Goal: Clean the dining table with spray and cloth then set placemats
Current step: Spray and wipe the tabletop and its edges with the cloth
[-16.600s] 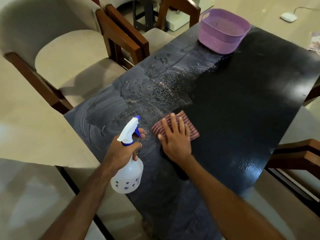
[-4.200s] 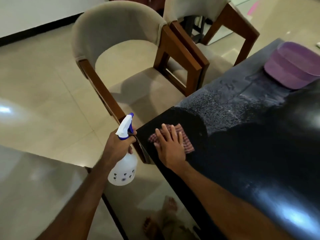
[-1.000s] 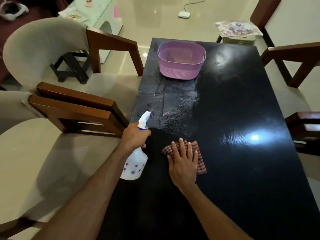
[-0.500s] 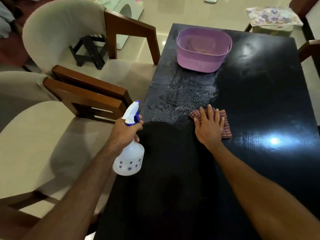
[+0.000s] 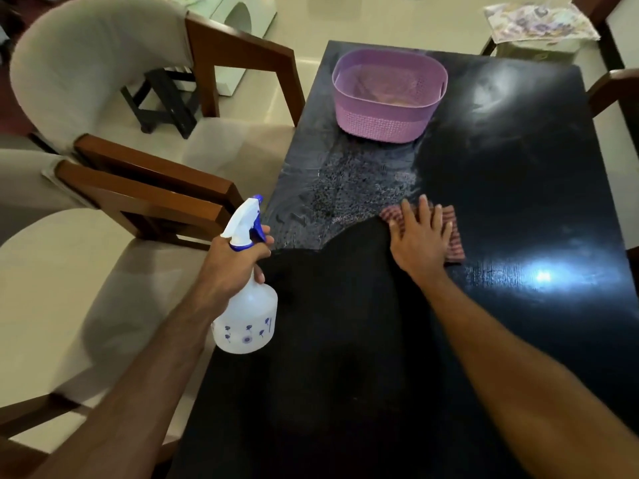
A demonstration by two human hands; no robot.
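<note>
Head view: the left hand (image 5: 235, 261) grips the spray bottle (image 5: 247, 319). The right hand (image 5: 420, 242) lies flat on the cloth (image 5: 454, 233), pressing it onto the black table (image 5: 518, 167).

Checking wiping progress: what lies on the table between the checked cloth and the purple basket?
Head view: only wet spray droplets on black tabletop between red checked cloth and purple plastic basket.
</note>
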